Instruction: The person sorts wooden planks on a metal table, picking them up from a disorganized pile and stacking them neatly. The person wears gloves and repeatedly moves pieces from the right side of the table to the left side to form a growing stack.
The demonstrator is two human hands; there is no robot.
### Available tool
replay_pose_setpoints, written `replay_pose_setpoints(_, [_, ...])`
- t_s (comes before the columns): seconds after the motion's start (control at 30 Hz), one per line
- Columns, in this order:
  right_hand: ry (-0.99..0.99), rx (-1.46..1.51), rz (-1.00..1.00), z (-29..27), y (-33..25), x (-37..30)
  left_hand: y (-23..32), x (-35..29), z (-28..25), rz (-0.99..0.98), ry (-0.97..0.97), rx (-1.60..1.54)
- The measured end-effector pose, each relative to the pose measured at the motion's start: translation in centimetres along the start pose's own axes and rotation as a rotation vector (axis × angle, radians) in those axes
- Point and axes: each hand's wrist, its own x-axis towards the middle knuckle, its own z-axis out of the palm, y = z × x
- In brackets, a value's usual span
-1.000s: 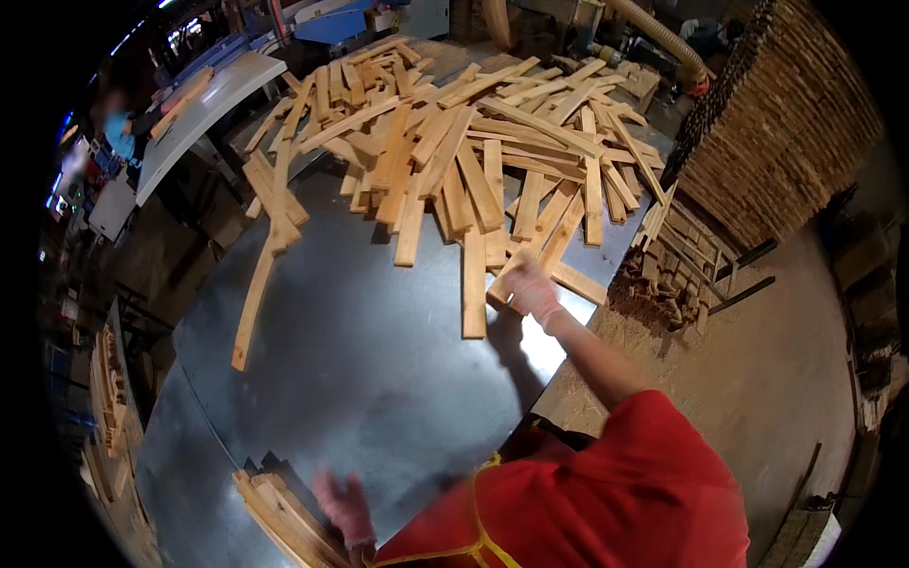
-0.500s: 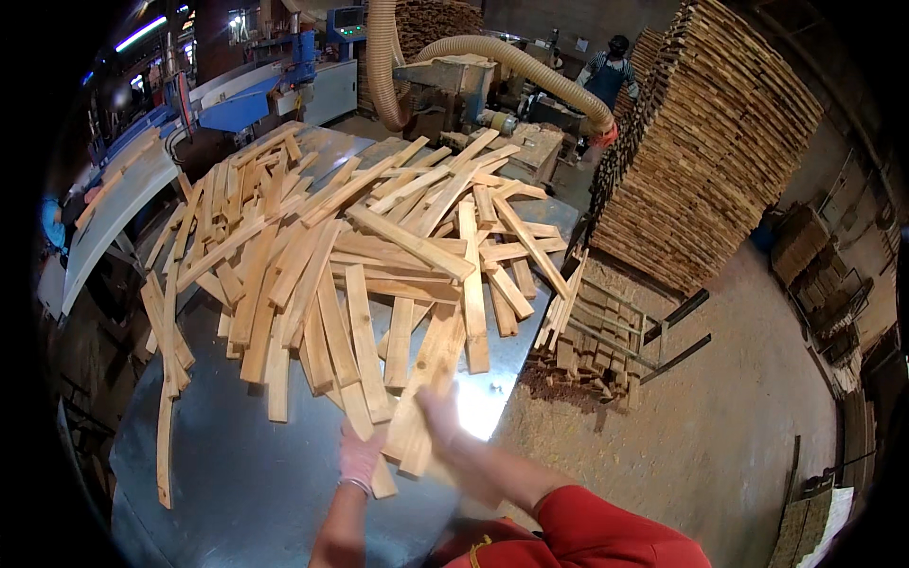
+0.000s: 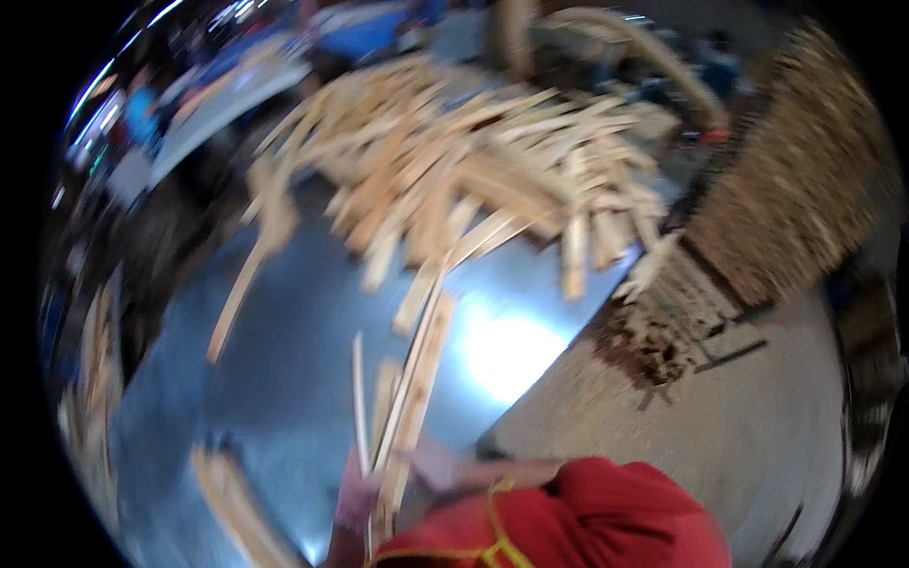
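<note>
Several long, narrow wooden strips [image 3: 420, 379] stand together in front of my body, their far ends fanned slightly apart. My left hand [image 3: 356, 494], in a pale pinkish glove, is closed around the near end of this bundle on its left side. Blurred by motion, my right hand [image 3: 428, 466] grips the same strips from the right; its separate fingers are hard to make out. A thin strip [image 3: 359, 402] leans apart from the others by my left hand. Beyond lies a large loose pile of wooden strips [image 3: 426, 180] on the metal table [image 3: 275, 322].
Another wooden piece [image 3: 237, 506] is at the table's near left. A tall stack of wood [image 3: 795, 180] rises at the right, with short offcuts [image 3: 653, 341] beside the table. A ribbed hose [image 3: 653, 57] and machinery stand behind. A person in blue [image 3: 142, 118] is at far left.
The view has swung left and blurred. My hands have drawn several strips from the pile's near edge back toward my body, and the pile now appears farther off.
</note>
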Motion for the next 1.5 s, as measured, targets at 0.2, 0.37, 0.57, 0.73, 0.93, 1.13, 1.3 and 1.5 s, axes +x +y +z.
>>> replay_pose_setpoints(0.2, [-0.035,-0.267,-0.231,8.8,1.7,5.1,-9.7,-7.5,-4.1,-0.068,0.391,-0.332])
replay_pose_setpoints(0.37, [-0.064,-0.465,-0.174,12.3,0.4,5.5,-13.5,-9.2,-6.9,-0.064,0.650,-0.334])
replay_pose_setpoints(0.57, [-0.083,-0.705,-0.031,13.9,0.8,2.4,-12.2,-13.6,-8.6,-0.350,0.575,0.432])
replay_pose_setpoints(0.73, [-0.559,-0.988,-0.073,13.9,-1.5,3.6,-8.3,-7.2,-9.2,-0.389,0.820,0.483])
replay_pose_setpoints(0.93, [-0.603,-0.920,-0.229,8.1,0.5,4.9,-8.6,-4.2,-11.3,-0.566,0.993,0.741])
replay_pose_setpoints(1.13, [-0.658,-1.704,-0.899,4.3,-1.5,6.2,-12.9,-14.5,-15.5,-0.526,1.251,1.365])
replay_pose_setpoints(1.3, [-0.862,-1.875,-0.942,6.3,-2.9,11.6,-15.8,-21.0,-18.8,-0.536,1.381,1.603])
replay_pose_setpoints(1.5, [-0.410,-1.691,-0.571,6.1,-10.3,13.5,-14.8,-25.2,-12.8,-0.500,1.607,1.278])
